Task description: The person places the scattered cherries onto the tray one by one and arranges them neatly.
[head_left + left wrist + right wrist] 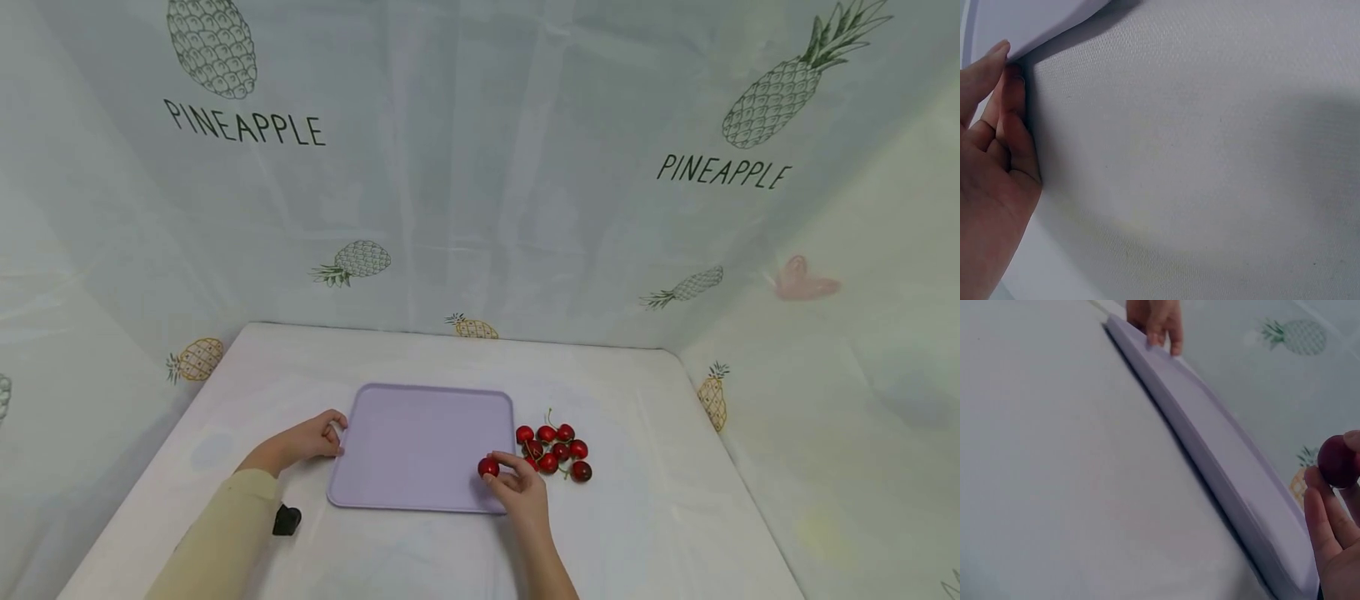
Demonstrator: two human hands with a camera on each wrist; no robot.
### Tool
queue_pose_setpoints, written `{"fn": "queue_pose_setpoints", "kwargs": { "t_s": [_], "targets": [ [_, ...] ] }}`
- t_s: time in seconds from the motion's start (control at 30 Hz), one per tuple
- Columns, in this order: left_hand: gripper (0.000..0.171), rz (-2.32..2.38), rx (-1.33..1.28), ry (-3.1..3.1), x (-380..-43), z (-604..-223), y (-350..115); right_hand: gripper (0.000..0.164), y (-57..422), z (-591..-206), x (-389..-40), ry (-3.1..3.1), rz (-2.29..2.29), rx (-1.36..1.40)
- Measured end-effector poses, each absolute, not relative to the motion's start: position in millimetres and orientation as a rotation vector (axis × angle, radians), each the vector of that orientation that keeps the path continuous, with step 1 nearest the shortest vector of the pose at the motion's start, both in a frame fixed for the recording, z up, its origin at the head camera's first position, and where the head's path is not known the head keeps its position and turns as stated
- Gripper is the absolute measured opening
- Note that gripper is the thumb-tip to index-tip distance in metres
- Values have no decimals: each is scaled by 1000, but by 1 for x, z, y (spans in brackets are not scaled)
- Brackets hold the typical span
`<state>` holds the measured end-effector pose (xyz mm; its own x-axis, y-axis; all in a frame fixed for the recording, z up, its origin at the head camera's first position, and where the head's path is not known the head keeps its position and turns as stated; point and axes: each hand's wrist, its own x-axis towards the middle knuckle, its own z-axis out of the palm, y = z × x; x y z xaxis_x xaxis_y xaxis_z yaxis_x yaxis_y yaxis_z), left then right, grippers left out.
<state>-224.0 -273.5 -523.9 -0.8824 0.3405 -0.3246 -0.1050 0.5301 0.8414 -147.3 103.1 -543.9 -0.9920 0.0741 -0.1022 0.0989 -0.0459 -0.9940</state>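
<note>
A pale purple tray (420, 446) lies flat on the white table. At its left edge is my left hand (313, 435); in the left wrist view the thumb (988, 69) and curled fingers grip the rim. Over the tray's right side my right hand (522, 496) pinches a dark red cherry (488, 468) between thumb and fingertips. The same cherry (1339, 461) shows at the right edge of the right wrist view. Just right of the tray sits a cluster of several red cherries (560, 452), some with green stems, partly behind the right hand.
A small black object (287, 520) lies on the table beside the left sleeve (221, 533). Pineapple-printed sheeting (480, 192) hangs behind the table (615, 392) and along both sides.
</note>
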Motion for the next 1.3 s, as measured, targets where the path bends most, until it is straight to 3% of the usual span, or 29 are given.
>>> {"fn": "queue_pose_setpoints", "kwargs": {
  "t_s": [0.37,0.7,1.13,1.3],
  "targets": [
    [43,1311,183,2343,-224,-521,-267,45,80,-542,-154,2206,-2310,-39],
    [46,1276,183,2367,-224,-526,-264,33,74,-546,-154,2333,-2286,-42],
    [44,1188,216,2406,-225,-518,-241,35,70,-516,-164,2296,-2228,-250],
    [44,1181,231,2412,-225,-520,-230,37,65,-512,-172,2228,-2221,-188]
  ]
}}
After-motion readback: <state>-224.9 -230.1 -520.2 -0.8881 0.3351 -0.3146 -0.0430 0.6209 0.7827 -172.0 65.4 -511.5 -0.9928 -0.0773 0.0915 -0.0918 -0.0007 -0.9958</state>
